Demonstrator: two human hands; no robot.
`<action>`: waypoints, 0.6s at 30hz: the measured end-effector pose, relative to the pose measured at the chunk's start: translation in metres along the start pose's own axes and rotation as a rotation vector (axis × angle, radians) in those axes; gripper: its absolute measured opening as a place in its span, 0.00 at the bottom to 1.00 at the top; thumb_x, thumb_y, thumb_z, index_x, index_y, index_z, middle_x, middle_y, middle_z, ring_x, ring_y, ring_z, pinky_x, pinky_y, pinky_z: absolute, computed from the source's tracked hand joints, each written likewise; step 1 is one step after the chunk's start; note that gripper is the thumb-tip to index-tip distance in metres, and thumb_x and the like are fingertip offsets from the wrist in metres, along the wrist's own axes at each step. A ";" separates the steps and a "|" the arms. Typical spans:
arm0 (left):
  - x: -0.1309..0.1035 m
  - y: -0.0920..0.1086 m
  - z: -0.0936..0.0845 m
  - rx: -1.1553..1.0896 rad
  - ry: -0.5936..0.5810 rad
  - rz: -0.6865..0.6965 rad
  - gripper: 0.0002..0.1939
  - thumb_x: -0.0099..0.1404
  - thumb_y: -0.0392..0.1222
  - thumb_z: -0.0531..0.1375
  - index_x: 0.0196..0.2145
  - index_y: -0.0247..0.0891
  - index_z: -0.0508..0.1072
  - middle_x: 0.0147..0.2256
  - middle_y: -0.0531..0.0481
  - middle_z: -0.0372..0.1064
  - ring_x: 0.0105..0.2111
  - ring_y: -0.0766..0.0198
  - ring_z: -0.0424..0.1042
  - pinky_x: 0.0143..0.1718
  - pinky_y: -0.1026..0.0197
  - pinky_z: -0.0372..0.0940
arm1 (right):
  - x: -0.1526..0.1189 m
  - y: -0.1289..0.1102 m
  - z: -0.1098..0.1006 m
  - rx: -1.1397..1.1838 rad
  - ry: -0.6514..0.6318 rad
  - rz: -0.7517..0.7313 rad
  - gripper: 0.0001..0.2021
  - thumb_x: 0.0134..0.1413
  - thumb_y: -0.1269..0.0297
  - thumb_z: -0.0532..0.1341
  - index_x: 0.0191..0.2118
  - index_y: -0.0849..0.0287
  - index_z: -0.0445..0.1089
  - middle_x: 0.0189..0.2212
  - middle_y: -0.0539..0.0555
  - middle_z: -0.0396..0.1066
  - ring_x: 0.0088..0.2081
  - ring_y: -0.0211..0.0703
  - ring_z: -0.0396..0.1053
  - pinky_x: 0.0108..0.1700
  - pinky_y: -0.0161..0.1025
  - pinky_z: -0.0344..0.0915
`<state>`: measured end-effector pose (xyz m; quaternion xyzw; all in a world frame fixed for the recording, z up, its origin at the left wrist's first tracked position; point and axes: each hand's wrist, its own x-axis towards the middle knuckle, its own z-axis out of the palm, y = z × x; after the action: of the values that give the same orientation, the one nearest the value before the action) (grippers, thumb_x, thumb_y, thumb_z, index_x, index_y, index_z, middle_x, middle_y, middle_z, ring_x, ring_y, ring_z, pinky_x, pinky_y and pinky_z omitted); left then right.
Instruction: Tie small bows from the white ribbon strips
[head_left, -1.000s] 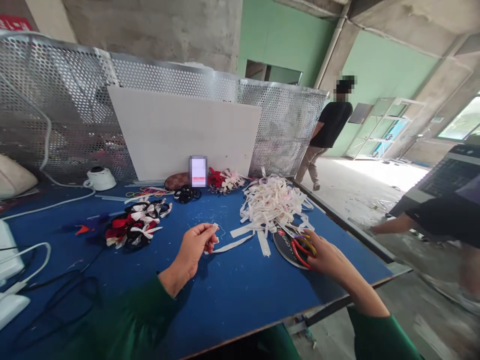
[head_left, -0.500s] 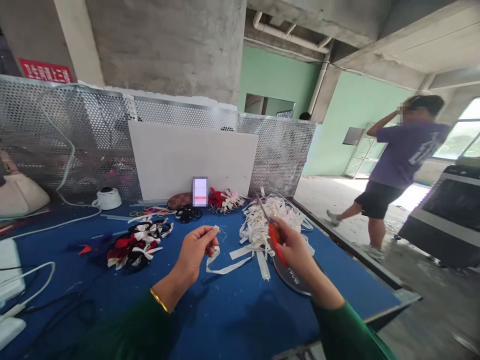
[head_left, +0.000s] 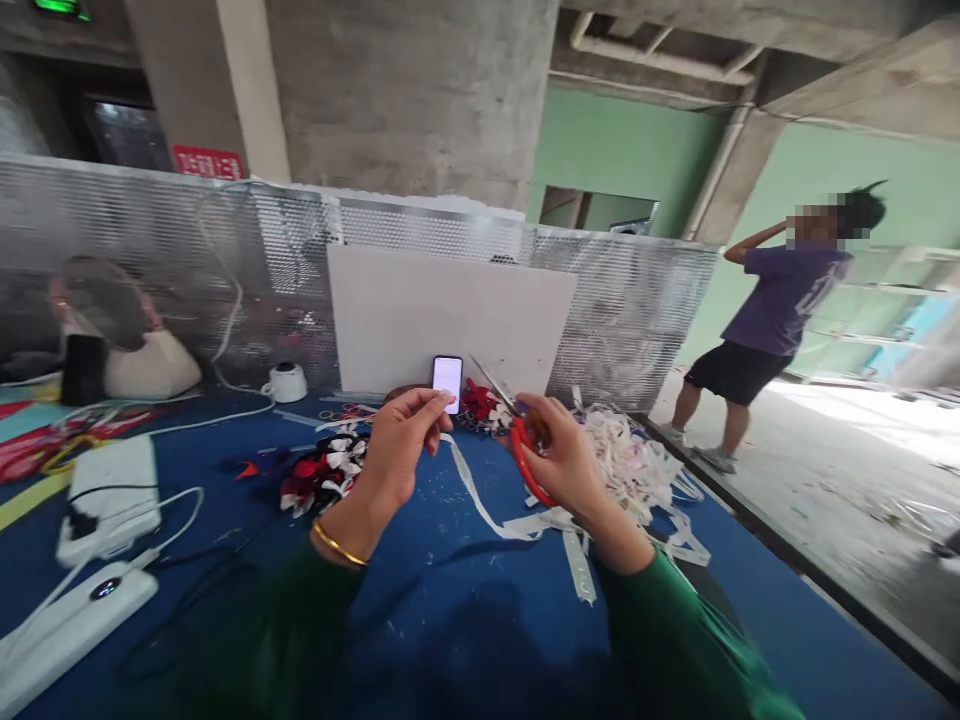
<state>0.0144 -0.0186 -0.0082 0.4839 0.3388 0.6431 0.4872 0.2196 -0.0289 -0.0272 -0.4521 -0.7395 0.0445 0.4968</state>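
Observation:
My left hand (head_left: 405, 445) pinches the end of a white ribbon (head_left: 469, 482) between thumb and fingers. The ribbon hangs down and runs right along the blue table to other white strips. In my right hand (head_left: 566, 455) is a pair of scissors (head_left: 526, 470) with orange-red handles, blades pointing up and left. The blades are apart from the ribbon. A tangled heap of white ribbons (head_left: 626, 450) lies just right of that hand. Left of my left hand sits a cluster of red, black and white fabric bows (head_left: 315, 478), partly hidden behind my wrist.
A lit phone (head_left: 448, 378) leans by a white board (head_left: 450, 315) at the back. More bows (head_left: 487, 408) lie beside it. White power strips (head_left: 112, 490) with cables, a small white device (head_left: 286, 382) and a handbag (head_left: 150, 360) occupy the left. A person (head_left: 784, 290) walks beyond the table's right edge.
My view has turned left, bringing the handbag and power strips further in. The left hand has lifted the ribbon end higher. The scissors' blades now point more to the left.

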 end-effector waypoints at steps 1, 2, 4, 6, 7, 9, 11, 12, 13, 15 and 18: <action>0.000 0.001 0.000 -0.001 0.008 -0.003 0.15 0.53 0.49 0.70 0.29 0.34 0.76 0.20 0.54 0.68 0.16 0.74 0.58 0.16 0.68 0.53 | 0.000 0.002 -0.004 -0.015 -0.025 -0.007 0.24 0.54 0.56 0.67 0.55 0.55 0.68 0.36 0.51 0.66 0.31 0.38 0.64 0.36 0.37 0.64; 0.001 0.002 0.000 -0.003 0.011 0.000 0.14 0.53 0.48 0.70 0.29 0.34 0.77 0.20 0.54 0.68 0.16 0.74 0.58 0.16 0.68 0.53 | 0.000 0.004 -0.007 -0.020 -0.043 -0.021 0.24 0.54 0.56 0.67 0.56 0.55 0.67 0.35 0.51 0.66 0.31 0.38 0.64 0.36 0.37 0.64; 0.001 0.004 0.000 -0.005 0.028 0.022 0.14 0.54 0.49 0.69 0.29 0.34 0.77 0.20 0.54 0.68 0.16 0.74 0.58 0.17 0.68 0.54 | 0.000 0.003 -0.014 0.004 -0.097 -0.067 0.24 0.55 0.56 0.67 0.56 0.55 0.67 0.35 0.51 0.65 0.31 0.38 0.63 0.35 0.37 0.64; 0.000 0.006 0.000 -0.006 0.033 0.055 0.14 0.54 0.49 0.69 0.29 0.35 0.78 0.20 0.54 0.68 0.16 0.74 0.58 0.17 0.68 0.54 | -0.001 -0.003 -0.019 0.004 -0.182 -0.107 0.23 0.55 0.57 0.67 0.56 0.55 0.67 0.35 0.51 0.65 0.31 0.39 0.62 0.34 0.38 0.63; -0.001 0.007 0.000 -0.006 0.034 0.070 0.13 0.55 0.49 0.69 0.30 0.35 0.78 0.21 0.53 0.68 0.16 0.74 0.59 0.18 0.68 0.54 | -0.002 -0.007 -0.021 -0.007 -0.229 -0.119 0.23 0.55 0.56 0.67 0.55 0.55 0.67 0.35 0.52 0.66 0.30 0.39 0.62 0.34 0.38 0.63; -0.002 0.009 0.000 -0.010 0.040 0.091 0.12 0.56 0.48 0.68 0.30 0.35 0.78 0.21 0.53 0.68 0.16 0.74 0.59 0.18 0.68 0.54 | -0.005 -0.016 -0.023 -0.003 -0.324 -0.123 0.23 0.54 0.57 0.68 0.54 0.55 0.68 0.34 0.52 0.66 0.30 0.39 0.61 0.32 0.39 0.62; -0.003 0.009 0.000 -0.010 0.048 0.098 0.11 0.57 0.46 0.68 0.30 0.35 0.78 0.22 0.53 0.69 0.16 0.74 0.59 0.18 0.68 0.54 | -0.009 -0.024 -0.024 0.083 -0.409 -0.094 0.23 0.52 0.59 0.69 0.53 0.54 0.68 0.35 0.52 0.66 0.30 0.40 0.61 0.31 0.39 0.62; -0.003 0.009 0.000 -0.010 0.051 0.099 0.10 0.58 0.46 0.68 0.30 0.35 0.78 0.22 0.53 0.69 0.16 0.75 0.58 0.18 0.68 0.54 | -0.011 -0.027 -0.025 0.135 -0.434 -0.070 0.23 0.51 0.61 0.69 0.53 0.53 0.69 0.36 0.52 0.67 0.31 0.40 0.62 0.31 0.38 0.63; -0.003 0.008 0.001 -0.009 0.052 0.100 0.11 0.58 0.46 0.68 0.29 0.35 0.78 0.22 0.53 0.69 0.16 0.75 0.58 0.18 0.68 0.54 | -0.012 -0.029 -0.025 0.170 -0.447 -0.043 0.23 0.51 0.62 0.70 0.53 0.52 0.69 0.38 0.53 0.68 0.31 0.40 0.63 0.32 0.38 0.63; -0.002 0.007 0.001 -0.010 0.063 0.103 0.11 0.58 0.47 0.68 0.29 0.35 0.77 0.22 0.54 0.68 0.16 0.75 0.58 0.18 0.68 0.54 | -0.014 -0.031 -0.025 0.158 -0.438 -0.008 0.24 0.50 0.64 0.69 0.54 0.51 0.68 0.40 0.53 0.69 0.32 0.40 0.64 0.32 0.38 0.64; -0.002 0.006 0.002 -0.013 0.101 0.108 0.12 0.58 0.47 0.68 0.30 0.34 0.77 0.21 0.54 0.69 0.15 0.75 0.58 0.17 0.68 0.53 | -0.015 -0.031 -0.024 0.031 -0.397 -0.011 0.24 0.50 0.65 0.68 0.54 0.52 0.69 0.38 0.52 0.70 0.31 0.40 0.64 0.32 0.38 0.63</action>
<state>0.0143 -0.0227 -0.0023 0.4652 0.3322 0.6942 0.4373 0.2199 -0.0670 -0.0092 -0.4227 -0.8245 0.1416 0.3485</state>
